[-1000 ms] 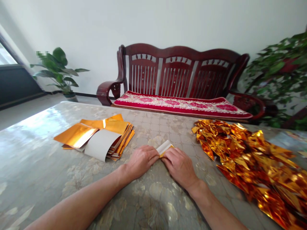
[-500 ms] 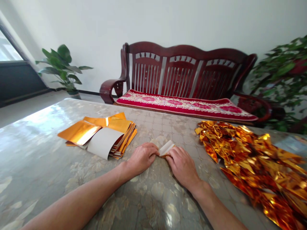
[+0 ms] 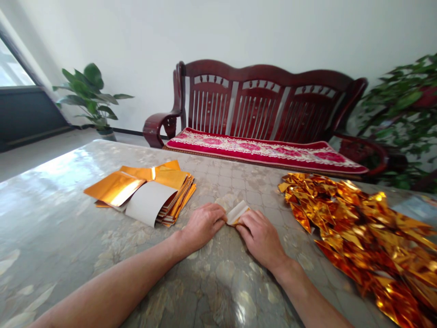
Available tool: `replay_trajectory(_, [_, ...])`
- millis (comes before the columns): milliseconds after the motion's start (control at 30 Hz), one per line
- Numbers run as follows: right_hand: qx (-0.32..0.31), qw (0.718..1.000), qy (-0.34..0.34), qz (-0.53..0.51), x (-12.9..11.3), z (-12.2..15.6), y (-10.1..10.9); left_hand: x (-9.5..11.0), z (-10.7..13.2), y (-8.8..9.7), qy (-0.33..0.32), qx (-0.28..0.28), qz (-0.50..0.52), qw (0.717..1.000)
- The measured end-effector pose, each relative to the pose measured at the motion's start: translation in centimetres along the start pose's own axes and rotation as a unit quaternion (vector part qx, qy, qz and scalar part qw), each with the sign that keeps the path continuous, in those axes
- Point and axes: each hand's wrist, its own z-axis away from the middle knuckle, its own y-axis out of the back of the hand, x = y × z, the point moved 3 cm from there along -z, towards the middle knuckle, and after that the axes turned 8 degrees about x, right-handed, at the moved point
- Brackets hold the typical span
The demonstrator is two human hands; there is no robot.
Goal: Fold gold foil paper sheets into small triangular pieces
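Observation:
Between my hands, low over the table, is a small folded sheet of gold foil paper, its pale grey back facing up and a gold edge showing. My left hand pinches the sheet's left end, and my right hand grips its right end with fingers curled. To the left lies a stack of gold foil paper sheets, with one grey-backed sheet curling on top. A large heap of folded gold foil pieces spreads over the right side.
The table has a glossy, flower-patterned cover. Behind its far edge stands a dark red wooden bench with a red floral cushion. Potted plants stand at both sides. A clear plastic piece lies by the heap.
Both hands stay almost where they were, still gripping the sheet. Slightly more of its gold lower edge shows now. The whole view has shifted a little.

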Motion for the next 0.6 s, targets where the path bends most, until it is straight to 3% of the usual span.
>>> replay_trajectory(333, [0.052, 0.999, 0.006, -0.009, 0.0, 0.3, 0.2, 0.6, 0.2, -0.2, -0.031, -0.013, -0.116, 0.993])
replay_trajectory(600, [0.137, 0.99, -0.016, 0.007, 2.4, 0.9, 1.4, -0.2, 0.5, 0.9, 0.054, 0.03, -0.104, 0.993])
